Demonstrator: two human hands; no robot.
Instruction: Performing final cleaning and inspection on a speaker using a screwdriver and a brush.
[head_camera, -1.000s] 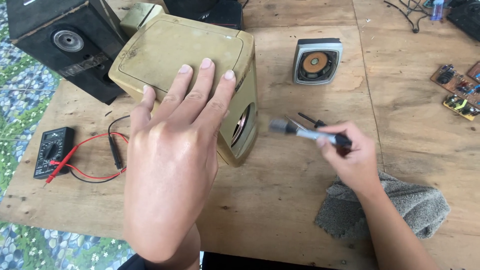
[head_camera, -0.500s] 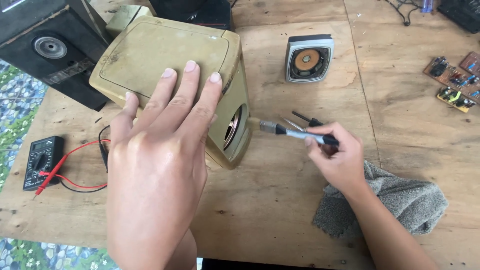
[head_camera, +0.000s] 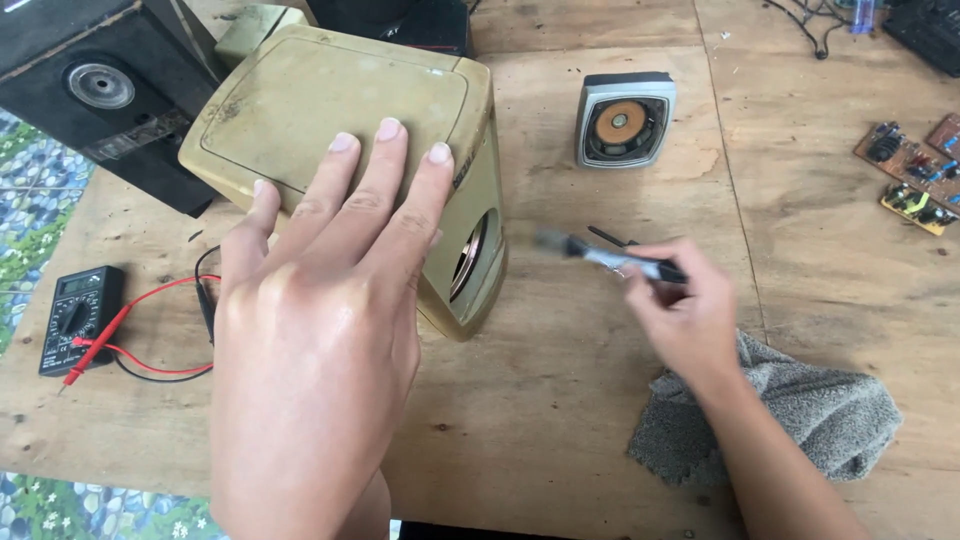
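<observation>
My left hand (head_camera: 320, 300) lies flat, fingers spread, on top of a beige speaker box (head_camera: 330, 110) lying on the wooden table (head_camera: 560, 420). The box's round opening (head_camera: 470, 262) faces right. My right hand (head_camera: 685, 315) grips a small tool with a grey handle (head_camera: 600, 255), blurred, its tip pointing left at the opening, a short gap away. A thin black piece (head_camera: 612, 238) lies just behind the tool.
A black speaker cabinet (head_camera: 90, 90) stands at the back left. A loose speaker driver in a grey frame (head_camera: 625, 120) lies behind. A multimeter (head_camera: 80, 315) with red and black leads lies at the left. A grey cloth (head_camera: 790, 415) sits under my right forearm. Circuit boards (head_camera: 915, 165) lie far right.
The view has shifted a little. My right hand has kept the tool near the box's opening and is now blurred with motion. My left hand stays flat on the box.
</observation>
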